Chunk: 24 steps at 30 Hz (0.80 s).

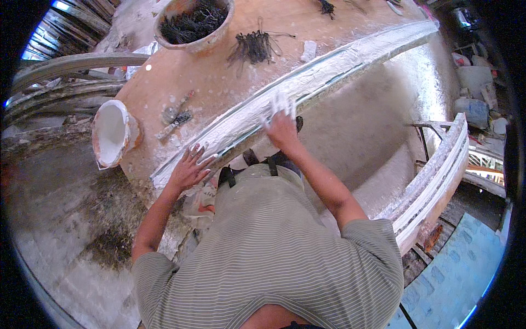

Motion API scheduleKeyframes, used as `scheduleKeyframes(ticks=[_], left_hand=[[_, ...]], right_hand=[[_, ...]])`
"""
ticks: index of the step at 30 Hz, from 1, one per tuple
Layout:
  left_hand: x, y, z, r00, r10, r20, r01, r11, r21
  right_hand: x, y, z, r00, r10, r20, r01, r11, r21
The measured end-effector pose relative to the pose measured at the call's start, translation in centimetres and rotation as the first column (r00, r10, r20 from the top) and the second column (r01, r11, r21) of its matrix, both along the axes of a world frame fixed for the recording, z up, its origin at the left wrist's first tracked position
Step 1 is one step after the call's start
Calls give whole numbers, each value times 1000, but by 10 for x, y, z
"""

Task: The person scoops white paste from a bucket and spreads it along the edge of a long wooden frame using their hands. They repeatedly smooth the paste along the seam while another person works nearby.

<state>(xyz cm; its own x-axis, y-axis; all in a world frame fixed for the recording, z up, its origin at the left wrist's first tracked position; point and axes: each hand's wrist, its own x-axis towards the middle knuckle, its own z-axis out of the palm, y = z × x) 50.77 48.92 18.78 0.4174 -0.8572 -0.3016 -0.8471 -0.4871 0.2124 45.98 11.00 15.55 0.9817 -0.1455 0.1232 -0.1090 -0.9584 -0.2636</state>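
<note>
A long strip of wet white plaster (350,55) runs along the table's near edge, between thin dark greenish edge lines. My left hand (189,169) rests at its left end, fingers spread and smeared with white. Farther right along the strip, my right hand (282,127) reaches onto the plaster with fingers stretched out. Those fingers are coated white and somewhat blurred. Neither hand shows a tool in it.
On the brown table (213,82) stand a tub of dark fibre (194,24) and a loose fibre clump (257,46). Small tools (175,116) lie near a white-coated bucket (114,134) at the left edge. A curved white moulding (433,183) stands to the right.
</note>
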Motion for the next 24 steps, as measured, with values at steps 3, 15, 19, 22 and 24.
scheduleKeyframes(ticks=[3, 15, 19, 22, 24], left_hand=[[3, -6, -5, 999, -43, 30, 44, 998, -44], [39, -154, -18, 971, -179, 157, 210, 956, -205], [56, -230, -20, 956, -217, 198, 264, 932, -250], [67, -294, -15, 956, -243, 168, 278, 931, -235], [71, -345, -10, 939, -261, 224, 310, 926, -218]], right_hand=[[8, -32, 3, 966, -246, 76, 247, 969, -3], [-22, -13, 31, 997, -81, -4, 81, 996, 46], [-3, -55, 46, 944, -283, -168, 295, 954, 52], [12, -97, 66, 896, -333, -295, 381, 917, 120], [22, -136, 66, 859, -421, -291, 475, 868, 146]])
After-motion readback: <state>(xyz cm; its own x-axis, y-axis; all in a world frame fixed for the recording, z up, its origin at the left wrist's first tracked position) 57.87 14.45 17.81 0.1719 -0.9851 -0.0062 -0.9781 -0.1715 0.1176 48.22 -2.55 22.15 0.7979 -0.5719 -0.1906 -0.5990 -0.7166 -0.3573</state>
